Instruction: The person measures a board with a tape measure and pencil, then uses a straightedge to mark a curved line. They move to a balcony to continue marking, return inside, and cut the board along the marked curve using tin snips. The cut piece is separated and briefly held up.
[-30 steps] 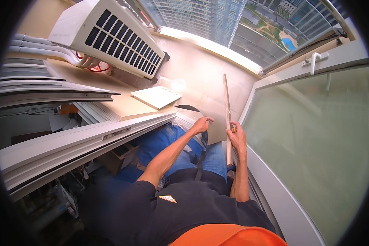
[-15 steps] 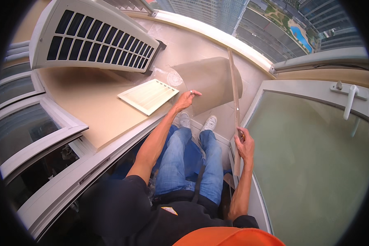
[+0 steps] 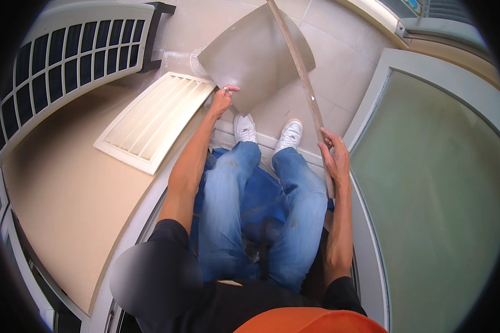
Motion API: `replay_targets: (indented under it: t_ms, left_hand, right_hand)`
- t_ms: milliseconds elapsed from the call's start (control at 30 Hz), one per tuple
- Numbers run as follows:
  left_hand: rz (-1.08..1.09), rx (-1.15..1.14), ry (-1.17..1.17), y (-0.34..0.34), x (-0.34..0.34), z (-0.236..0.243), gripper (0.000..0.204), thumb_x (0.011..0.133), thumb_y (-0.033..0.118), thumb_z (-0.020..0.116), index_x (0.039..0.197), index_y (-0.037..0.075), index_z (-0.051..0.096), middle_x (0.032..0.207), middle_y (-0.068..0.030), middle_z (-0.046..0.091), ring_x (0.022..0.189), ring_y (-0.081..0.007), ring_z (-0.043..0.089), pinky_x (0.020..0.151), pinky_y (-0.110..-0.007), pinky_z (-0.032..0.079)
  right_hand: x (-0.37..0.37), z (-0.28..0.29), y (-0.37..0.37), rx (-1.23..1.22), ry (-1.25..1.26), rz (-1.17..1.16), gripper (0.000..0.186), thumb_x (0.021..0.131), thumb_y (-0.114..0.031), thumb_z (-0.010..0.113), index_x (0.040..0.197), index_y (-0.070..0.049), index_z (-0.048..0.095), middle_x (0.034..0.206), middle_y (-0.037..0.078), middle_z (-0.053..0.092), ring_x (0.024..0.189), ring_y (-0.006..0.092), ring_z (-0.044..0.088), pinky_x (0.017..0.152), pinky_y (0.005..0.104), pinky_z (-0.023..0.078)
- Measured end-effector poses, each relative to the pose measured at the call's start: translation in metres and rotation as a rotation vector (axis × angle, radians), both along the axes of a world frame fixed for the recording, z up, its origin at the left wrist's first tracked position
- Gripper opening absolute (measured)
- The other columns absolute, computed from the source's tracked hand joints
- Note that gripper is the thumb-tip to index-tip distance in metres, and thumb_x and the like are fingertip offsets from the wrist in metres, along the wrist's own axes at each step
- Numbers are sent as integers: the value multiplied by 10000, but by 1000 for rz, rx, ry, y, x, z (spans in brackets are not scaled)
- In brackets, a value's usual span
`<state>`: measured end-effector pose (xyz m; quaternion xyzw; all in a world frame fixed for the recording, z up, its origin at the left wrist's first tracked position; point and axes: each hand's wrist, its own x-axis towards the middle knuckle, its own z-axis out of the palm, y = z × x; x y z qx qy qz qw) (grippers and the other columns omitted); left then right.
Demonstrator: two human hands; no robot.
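Hands: we see two bare hands, both the person's own, each with its forearm coming up from the lower edge.
Left hand: the left hand [image 3: 223, 99] is stretched forward and pinches the near corner of the grey panel [image 3: 258, 55], thumb and fingers pressed together on its edge.
Right hand: the right hand [image 3: 334, 160] is curled around the wooden strip [image 3: 303, 83], fingers wrapped about it near its lower end.
Grey panel: we count one, a flat grey sheet with a rounded far side, tilted up off the tiled floor [image 3: 339, 72] ahead of the shoes, held only at its near corner.
Wooden strip: we count one, long and thin, running from the top edge down to the right hand and a little past it; it crosses in front of the right side of the grey panel.
Louvred grille: one cream louvred grille [image 3: 153, 122] lies flat on the beige ledge [image 3: 66, 194], just left of the left forearm, apart from the hand.
Outdoor unit: one white outdoor air-conditioner unit [image 3: 55, 61] with a slatted front stands at upper left.
Shoes: two white shoes [image 3: 244, 129], side by side on the floor, below blue jeans [image 3: 261, 211].
Glass door: one frosted glass door [image 3: 439, 183] with a pale frame stands at the right, near the right forearm.
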<state>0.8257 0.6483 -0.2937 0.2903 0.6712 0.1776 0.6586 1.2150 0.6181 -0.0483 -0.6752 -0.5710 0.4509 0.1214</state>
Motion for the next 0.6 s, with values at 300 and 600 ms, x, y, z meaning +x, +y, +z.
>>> replay_targets:
  t_ms: [300, 600]
  left_hand:
    - [-30, -62, 48, 7, -15, -125, 249, 1066, 110, 461, 1122, 189, 690, 1077, 7, 647, 898, -114, 552, 800, -312, 493]
    - [-67, -184, 69, 8, -31, -182, 225, 1072, 103, 464, 1073, 183, 675, 1030, 11, 656, 870, -110, 583, 724, -303, 499]
  right_hand:
    - [2, -186, 15, 23, 79, 23, 418, 943, -158, 713, 1350, -125, 626, 975, 138, 694, 900, 278, 660, 845, 391, 511]
    - [47, -346, 10, -145, 59, -206, 388, 961, -365, 678, 1254, -113, 634, 1017, 152, 723, 962, 306, 692, 854, 413, 533]
